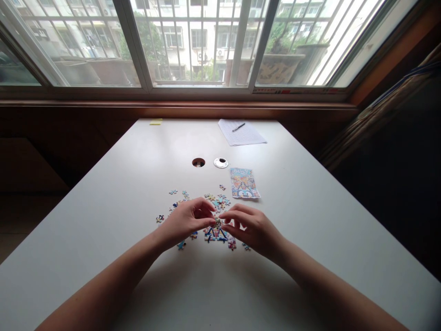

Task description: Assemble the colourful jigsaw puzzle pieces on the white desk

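Above the white table, my left hand and my right hand meet with curled fingers. A small jigsaw puzzle piece shows between the fingertips of both hands, pinched from either side. Just below it lies a joined section of colourful puzzle, partly covered by my fingers. Loose puzzle pieces are scattered beyond and around my hands, and my left hand hides some of them. One dark-and-white piece rests to the left of my left hand.
A printed picture sheet lies beyond my right hand. Farther off are a round hole in the table, its metal cover, and paper with a pen on it. A yellow strip sits near the far edge, below the window.
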Action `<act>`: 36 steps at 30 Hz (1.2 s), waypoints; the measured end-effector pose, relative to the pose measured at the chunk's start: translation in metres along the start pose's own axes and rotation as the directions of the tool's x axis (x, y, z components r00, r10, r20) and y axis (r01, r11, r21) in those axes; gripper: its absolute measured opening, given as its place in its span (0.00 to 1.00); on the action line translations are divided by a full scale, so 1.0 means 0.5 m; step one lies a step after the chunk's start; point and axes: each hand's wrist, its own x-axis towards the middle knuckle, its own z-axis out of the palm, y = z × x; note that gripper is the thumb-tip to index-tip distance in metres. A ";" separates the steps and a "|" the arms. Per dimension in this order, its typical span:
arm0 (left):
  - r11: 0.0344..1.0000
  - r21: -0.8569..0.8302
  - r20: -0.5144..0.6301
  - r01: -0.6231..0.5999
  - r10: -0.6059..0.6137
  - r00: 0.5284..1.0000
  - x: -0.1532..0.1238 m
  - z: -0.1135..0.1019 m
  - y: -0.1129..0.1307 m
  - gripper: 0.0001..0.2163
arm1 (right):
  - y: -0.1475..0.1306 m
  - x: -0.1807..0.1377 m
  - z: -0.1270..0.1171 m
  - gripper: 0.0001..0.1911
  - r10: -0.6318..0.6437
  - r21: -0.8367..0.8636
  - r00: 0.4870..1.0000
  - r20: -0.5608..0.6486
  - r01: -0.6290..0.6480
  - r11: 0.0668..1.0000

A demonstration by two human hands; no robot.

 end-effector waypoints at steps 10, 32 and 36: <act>0.999 0.021 0.001 -0.041 0.041 0.999 0.004 0.002 -0.005 0.10 | 0.014 -0.001 -0.008 0.07 -0.015 -0.058 1.000 0.020 0.016 0.998; 0.288 0.733 0.506 -0.616 0.373 0.777 -0.004 -0.028 -0.025 0.12 | 0.041 -0.014 -0.059 0.06 0.220 -0.193 0.907 0.359 -0.159 0.968; 0.265 0.733 0.502 -0.626 0.410 0.761 -0.003 -0.028 -0.029 0.11 | 0.037 -0.014 -0.058 0.06 0.217 -0.192 0.908 0.357 -0.156 0.969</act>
